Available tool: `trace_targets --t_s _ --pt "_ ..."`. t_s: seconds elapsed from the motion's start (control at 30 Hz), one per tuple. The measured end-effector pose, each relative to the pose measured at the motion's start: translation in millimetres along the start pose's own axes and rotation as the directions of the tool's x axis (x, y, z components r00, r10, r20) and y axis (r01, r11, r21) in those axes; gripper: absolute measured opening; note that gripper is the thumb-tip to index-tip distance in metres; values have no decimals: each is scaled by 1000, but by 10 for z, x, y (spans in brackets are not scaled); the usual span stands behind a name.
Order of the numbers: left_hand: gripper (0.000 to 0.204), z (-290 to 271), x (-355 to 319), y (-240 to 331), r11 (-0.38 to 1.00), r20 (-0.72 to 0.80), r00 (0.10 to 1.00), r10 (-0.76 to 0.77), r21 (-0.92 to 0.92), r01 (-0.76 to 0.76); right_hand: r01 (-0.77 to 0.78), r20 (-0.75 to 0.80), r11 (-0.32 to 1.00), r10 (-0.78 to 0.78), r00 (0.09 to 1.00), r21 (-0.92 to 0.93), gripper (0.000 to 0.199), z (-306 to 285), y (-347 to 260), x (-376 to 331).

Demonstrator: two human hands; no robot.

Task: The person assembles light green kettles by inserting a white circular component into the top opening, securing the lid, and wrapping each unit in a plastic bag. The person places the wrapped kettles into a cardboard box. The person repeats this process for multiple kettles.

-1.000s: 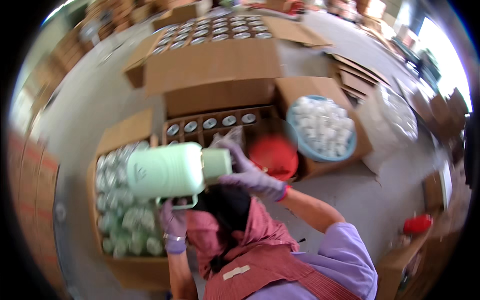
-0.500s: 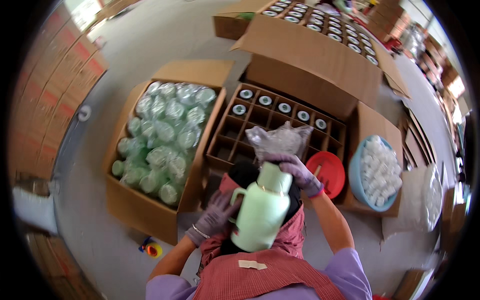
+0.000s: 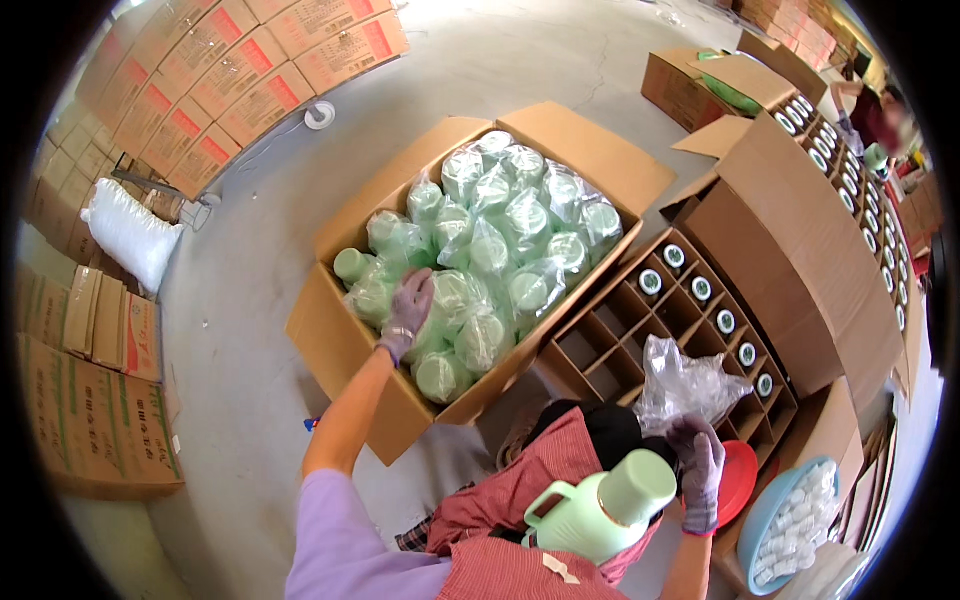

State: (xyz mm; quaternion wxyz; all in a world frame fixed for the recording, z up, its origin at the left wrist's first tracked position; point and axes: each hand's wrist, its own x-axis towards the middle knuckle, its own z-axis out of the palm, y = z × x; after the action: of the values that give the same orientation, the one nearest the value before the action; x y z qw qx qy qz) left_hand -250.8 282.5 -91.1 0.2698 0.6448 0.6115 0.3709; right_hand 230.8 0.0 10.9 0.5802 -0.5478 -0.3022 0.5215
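Observation:
A pale green vacuum jug [image 3: 600, 515] with a handle and a tall cap lies tilted on my lap, the cap toward my right hand. My left hand [image 3: 408, 312], in a grey-purple glove, reaches into a carton [image 3: 345, 395] on the left. Its fingers are stretched out over the plastic-wrapped green jugs [image 3: 488, 250] there. My right hand [image 3: 700, 468], also gloved, is beside the jug's cap with loosely bent fingers and no grip on it. Crumpled clear plastic bags [image 3: 680, 385] lie just beyond this hand, on a divided carton [image 3: 570, 375].
Several round-topped items stand in the divided carton's cells. A red bowl [image 3: 738, 482] and a blue basin [image 3: 750, 545] of small white pieces are at the right. Stacked cartons [image 3: 240, 90] rise at far left. Another person [image 3: 885, 120] is at a filled carton, far right.
My view has turned left. My left hand has left the jug's handle side and moved into the carton of wrapped jugs. My right hand has come off the jug's cap.

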Motion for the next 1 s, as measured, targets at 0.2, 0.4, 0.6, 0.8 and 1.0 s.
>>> trace_targets --t_s 0.2,0.4,0.6,0.8,1.0 --pt "38 -6 1094 -817 587 -80 924 -373 751 302 25 -194 996 -8 981 88 47 -145 87 87" --pt "45 474 1648 -929 496 -22 861 -508 810 314 -35 -224 999 40 974 27 49 -122 99 204" --pt "36 95 1627 -1285 925 -157 950 -270 -315 212 -124 -72 984 116 991 -124 42 -72 150 442" --pt "40 -455 1084 566 644 -166 986 25 -751 -142 13 116 963 19 993 -268 34 246 14 809" --pt "31 -1128 816 1986 362 -31 913 406 -912 -192 394 430 763 -169 887 -512 47 979 -376 1183"
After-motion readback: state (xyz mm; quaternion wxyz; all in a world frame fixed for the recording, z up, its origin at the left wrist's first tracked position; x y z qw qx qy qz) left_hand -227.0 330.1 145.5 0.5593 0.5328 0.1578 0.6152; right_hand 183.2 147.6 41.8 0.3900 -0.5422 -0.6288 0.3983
